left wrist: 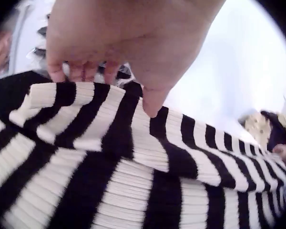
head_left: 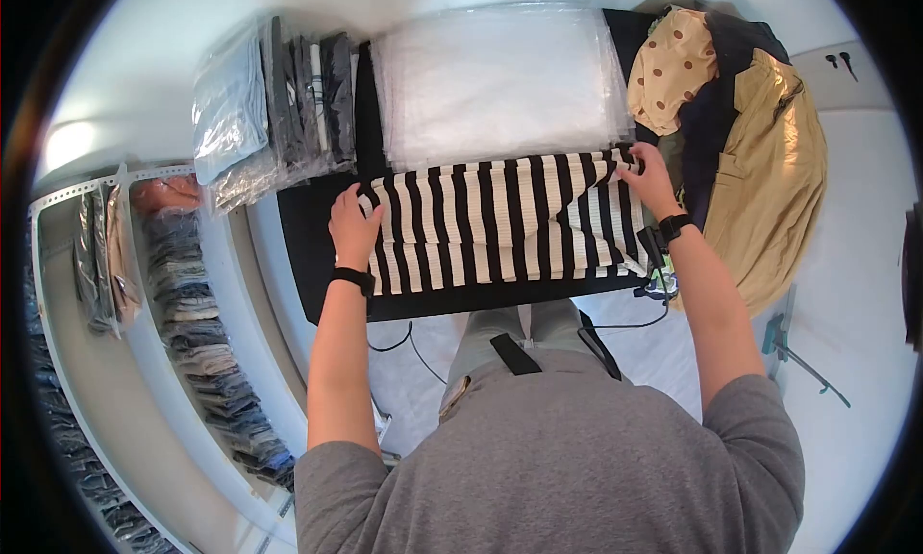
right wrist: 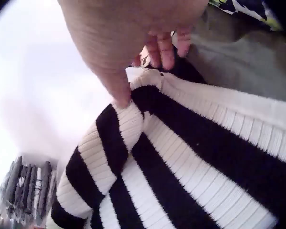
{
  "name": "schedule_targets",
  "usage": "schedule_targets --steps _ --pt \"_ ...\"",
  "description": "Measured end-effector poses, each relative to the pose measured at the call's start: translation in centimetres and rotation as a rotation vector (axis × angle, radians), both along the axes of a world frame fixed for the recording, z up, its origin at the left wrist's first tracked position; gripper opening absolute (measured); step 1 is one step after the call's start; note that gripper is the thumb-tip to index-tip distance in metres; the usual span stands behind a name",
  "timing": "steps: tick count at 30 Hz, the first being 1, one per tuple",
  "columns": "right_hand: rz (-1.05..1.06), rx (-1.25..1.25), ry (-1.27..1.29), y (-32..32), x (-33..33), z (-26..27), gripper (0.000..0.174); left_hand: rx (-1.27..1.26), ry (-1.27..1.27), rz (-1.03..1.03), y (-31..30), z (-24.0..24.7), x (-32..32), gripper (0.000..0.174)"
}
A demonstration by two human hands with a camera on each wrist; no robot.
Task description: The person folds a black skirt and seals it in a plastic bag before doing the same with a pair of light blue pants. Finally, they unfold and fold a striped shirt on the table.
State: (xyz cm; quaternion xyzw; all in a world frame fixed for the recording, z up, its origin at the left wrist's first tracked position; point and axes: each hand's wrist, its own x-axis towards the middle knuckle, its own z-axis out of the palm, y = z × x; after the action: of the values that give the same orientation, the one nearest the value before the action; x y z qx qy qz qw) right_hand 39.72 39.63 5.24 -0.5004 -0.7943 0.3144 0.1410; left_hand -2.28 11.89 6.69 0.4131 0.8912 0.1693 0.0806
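A black-and-white striped ribbed knit garment (head_left: 490,222) lies across the front of the black table (head_left: 312,266), folded into a wide strip. At its far left corner my left hand (head_left: 354,229) pinches the upper edge. The left wrist view shows the thumb in front of the knit (left wrist: 133,133) and the fingers behind it, partly hidden. My right hand (head_left: 654,181) pinches the far right corner, where the stripes bunch into slanting creases. In the right wrist view, the knit (right wrist: 181,138) rises in a fold under the thumb.
Behind the garment lies a stack of clear plastic bags (head_left: 500,83). Bagged folded clothes (head_left: 231,107) sit at the back left. Tan trousers (head_left: 774,179) and a polka-dot cloth (head_left: 673,69) are heaped at the right. Shelves of packed clothes (head_left: 207,333) stand left; a cable (head_left: 635,325) hangs in front.
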Motion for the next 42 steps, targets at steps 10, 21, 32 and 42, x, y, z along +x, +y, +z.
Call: schedule_targets --steps 10,21,32,42 --pt "-0.560 -0.501 0.315 -1.8 0.1 -5.3 0.046 -0.403 -0.148 0.184 0.4 -1.2 -0.5 0.066" --pt "-0.558 -0.514 0.712 -4.5 -0.4 -2.1 0.024 0.013 -0.532 -0.089 -1.3 -2.1 -0.4 0.033" --pt "-0.317 -0.411 0.544 -6.1 -2.7 -3.7 0.027 -0.125 -0.060 0.075 -4.1 -0.4 -2.9 0.055" --pt "-0.296 -0.387 0.382 -1.1 -3.7 -1.8 0.026 0.235 -0.273 -0.700 9.2 1.0 12.9 0.029"
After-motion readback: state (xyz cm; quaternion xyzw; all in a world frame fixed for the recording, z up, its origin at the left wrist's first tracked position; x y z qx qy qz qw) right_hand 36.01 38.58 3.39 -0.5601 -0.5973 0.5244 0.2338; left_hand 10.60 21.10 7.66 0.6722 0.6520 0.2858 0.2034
